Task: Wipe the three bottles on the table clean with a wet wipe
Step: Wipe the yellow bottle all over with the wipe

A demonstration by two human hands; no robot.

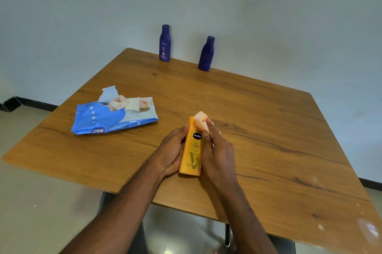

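On the wooden tabletop (268,129) two blue bottles (165,43) stand at the far edge, apparently not yet wiped. Nearer, the left hand (171,150) grips the yellow bottle (192,148), while the right hand (217,150) pinches a wet wipe (201,120) against its top. I judge the first bottle is in progress.

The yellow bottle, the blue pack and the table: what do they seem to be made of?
The yellow bottle looks like smooth, opaque plastic with a soft sheen and printed label. The blue pack seems thin, glossy plastic film: it is crumpled and its flap is peeled up. The table shows wood grain and knots, matte; solid wood or a printed laminate, I cannot tell.
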